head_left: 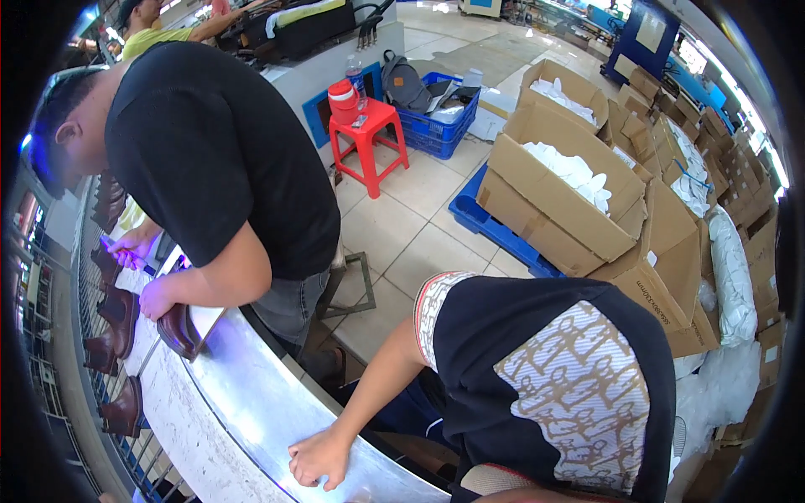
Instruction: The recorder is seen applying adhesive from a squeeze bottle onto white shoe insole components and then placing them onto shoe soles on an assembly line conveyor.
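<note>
My right hand (pixel 321 458) rests with curled fingers on the shiny metal border (pixel 260 394) of a long worktable; I see nothing held in it. My right arm reaches across from the dark, patterned sleeve at the lower right. My left hand is out of the picture. Farther along the same table, a co-worker in a black T-shirt (pixel 218 159) bends over a brown leather shoe (pixel 178 331). One of that person's hands is at the shoe, and the other grips a slim dark tool (pixel 126 256) under violet light.
Several brown ankle boots (pixel 123 407) stand on a wire rack along the table's far side. Behind are a red stool (pixel 369 138) with a red jug (pixel 342 102), a blue crate (pixel 436 126), and open cartons (pixel 562 201) of white pieces. Another person in yellow works at the back.
</note>
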`<state>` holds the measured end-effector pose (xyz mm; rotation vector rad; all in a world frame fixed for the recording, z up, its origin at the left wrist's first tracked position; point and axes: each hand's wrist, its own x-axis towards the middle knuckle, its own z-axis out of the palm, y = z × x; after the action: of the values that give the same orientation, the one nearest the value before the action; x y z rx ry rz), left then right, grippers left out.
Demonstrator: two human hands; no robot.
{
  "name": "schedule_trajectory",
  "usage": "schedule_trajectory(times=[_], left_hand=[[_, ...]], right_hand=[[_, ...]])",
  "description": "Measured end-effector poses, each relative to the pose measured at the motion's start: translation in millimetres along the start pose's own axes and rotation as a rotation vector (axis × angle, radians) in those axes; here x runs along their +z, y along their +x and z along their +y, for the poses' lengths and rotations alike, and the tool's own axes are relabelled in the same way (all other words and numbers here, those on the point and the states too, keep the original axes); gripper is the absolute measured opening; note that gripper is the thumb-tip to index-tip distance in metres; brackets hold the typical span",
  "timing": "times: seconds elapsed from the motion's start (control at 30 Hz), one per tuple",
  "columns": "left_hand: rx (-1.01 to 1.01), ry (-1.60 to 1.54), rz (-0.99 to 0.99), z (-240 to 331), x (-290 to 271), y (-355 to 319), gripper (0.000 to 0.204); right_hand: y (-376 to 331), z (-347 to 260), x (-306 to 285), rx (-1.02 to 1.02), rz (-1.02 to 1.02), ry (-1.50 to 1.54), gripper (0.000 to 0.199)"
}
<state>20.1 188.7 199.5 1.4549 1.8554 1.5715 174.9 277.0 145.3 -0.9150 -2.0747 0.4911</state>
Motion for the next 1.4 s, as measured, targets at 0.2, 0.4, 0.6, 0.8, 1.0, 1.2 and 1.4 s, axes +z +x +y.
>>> schedule_trajectory(times=[0.2,0.4,0.6,0.8,1.0,1.2,1.4], left_hand=[[-0.024,0.019,0.044,9.4,-9.9,10.8,0.053],[0.151,-0.002,-0.048,-38.3,-14.1,10.2,0.058],[0.133,-0.088,-0.062,-46.8,0.8,-1.3,0.064],[0.139,-0.124,-0.089,-52.0,-1.6,-4.1,0.07],[0.152,-0.166,-0.105,-52.9,-0.4,-5.3,0.076],[0.17,-0.164,-0.082,-51.1,2.7,-7.9,0.076],[0.208,-0.098,-0.027,-52.4,4.1,-9.0,0.073]], right_hand=[[4.5,-0.4,-1.4,-0.039,0.027,0.0,0.024],[-3.2,-4.1,-1.0,-0.02,0.003,-0.043,0.024],[-4.3,-2.8,4.0,-0.005,-0.009,-0.004,0.026],[-4.7,-3.1,3.6,-0.001,-0.022,-0.025,0.026],[-6.6,0.3,1.3,-0.034,0.003,-0.058,0.026],[-5.7,-3.7,2.2,-0.059,0.02,-0.111,0.027],[-7.5,-4.6,6.8,-0.061,0.021,-0.092,0.027]])
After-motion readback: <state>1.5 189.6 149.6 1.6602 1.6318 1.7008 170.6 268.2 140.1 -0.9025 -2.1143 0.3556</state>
